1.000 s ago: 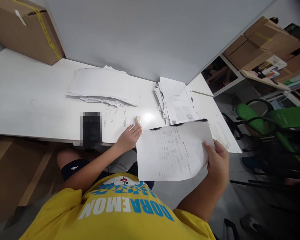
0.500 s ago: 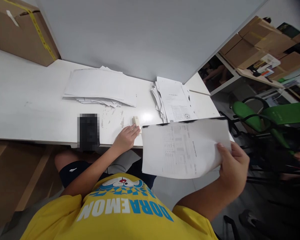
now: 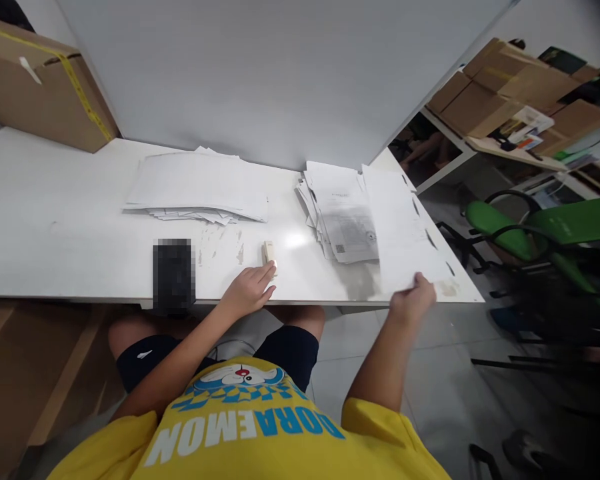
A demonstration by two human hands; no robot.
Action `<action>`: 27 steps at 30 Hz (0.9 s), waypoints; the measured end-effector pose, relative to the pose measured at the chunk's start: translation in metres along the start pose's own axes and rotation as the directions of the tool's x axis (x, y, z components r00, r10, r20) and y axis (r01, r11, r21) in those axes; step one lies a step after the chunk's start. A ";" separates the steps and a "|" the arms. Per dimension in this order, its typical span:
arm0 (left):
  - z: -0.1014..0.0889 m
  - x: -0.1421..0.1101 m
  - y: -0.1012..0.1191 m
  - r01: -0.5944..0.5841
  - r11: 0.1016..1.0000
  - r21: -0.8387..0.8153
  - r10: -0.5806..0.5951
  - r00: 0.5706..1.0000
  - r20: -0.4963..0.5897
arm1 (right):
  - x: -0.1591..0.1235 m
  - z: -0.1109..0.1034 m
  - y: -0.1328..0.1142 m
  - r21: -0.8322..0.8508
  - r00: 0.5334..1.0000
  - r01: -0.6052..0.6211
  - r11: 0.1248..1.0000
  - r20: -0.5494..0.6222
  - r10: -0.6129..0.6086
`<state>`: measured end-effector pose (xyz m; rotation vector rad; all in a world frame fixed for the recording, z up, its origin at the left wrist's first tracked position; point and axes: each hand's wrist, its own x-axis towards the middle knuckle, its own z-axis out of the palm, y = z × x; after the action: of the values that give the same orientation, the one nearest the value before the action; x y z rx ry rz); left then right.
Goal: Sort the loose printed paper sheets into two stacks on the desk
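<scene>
My left hand [image 3: 247, 291] rests at the desk's front edge, its outstretched fingertips touching a small cream stapler-like object [image 3: 269, 251]; the thumb is apart from it. My right hand [image 3: 414, 298] pinches the near edge of a white sheet of paper [image 3: 397, 230]. This sheet lies along the desk's right end, with dark marks down its right side. It slightly overlaps the edge of a stack of printed papers [image 3: 347, 227] to its left. Another stack of mostly blank-topped white papers [image 3: 195, 183] lies farther left.
A pixelated dark object [image 3: 174, 275] stands at the front edge of the white desk [image 3: 70, 233]. A cardboard box [image 3: 45, 87] sits at the back left, against a grey partition [image 3: 255, 80]. Green chairs [image 3: 500, 227] and stacked boxes [image 3: 485, 93] are off to the right.
The right hand has swung the sheet away from in front of me and laid it on the desk right of the printed stack. My left hand stays by the cream object.
</scene>
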<state>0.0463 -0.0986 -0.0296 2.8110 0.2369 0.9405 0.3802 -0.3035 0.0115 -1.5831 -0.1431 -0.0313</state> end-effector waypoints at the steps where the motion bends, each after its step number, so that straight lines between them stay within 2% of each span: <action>1: 0.000 0.000 -0.001 0.001 1.000 0.010 -0.001 1.000 0.006 | 0.007 0.012 0.010 0.003 0.999 0.001 1.000 -0.048 -0.001; 5: 0.001 0.001 -0.001 0.000 0.999 0.041 -0.001 1.000 0.018 | 0.028 0.050 0.042 -0.033 0.994 -0.005 0.999 -0.113 0.001; 8: 0.001 0.002 -0.001 -0.006 0.998 0.058 0.005 1.000 0.021 | 0.034 0.061 0.052 -0.077 0.995 0.043 0.996 -0.083 -0.049; 14: 0.001 0.004 0.001 -0.022 0.997 0.076 0.021 1.000 0.014 | 0.031 0.059 0.054 -0.159 0.995 0.099 0.982 -0.013 -0.102; 19: 0.000 0.004 0.002 -0.016 0.996 0.088 0.014 1.000 0.022 | 0.022 0.051 0.056 -0.348 0.994 0.025 0.937 -0.091 -0.061; 23: -0.002 0.006 0.003 -0.017 0.995 0.103 0.016 1.000 0.014 | 0.005 0.052 0.060 -0.198 1.000 -0.024 0.980 0.004 0.026; 27: -0.002 0.007 0.004 -0.031 0.994 0.106 0.031 1.000 0.000 | -0.019 0.071 0.056 -0.014 0.989 -0.125 0.992 0.083 0.126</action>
<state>0.0505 -0.1006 -0.0233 2.9187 0.2511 0.9649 0.3622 -0.2347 -0.0471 -1.5997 -0.1083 0.1326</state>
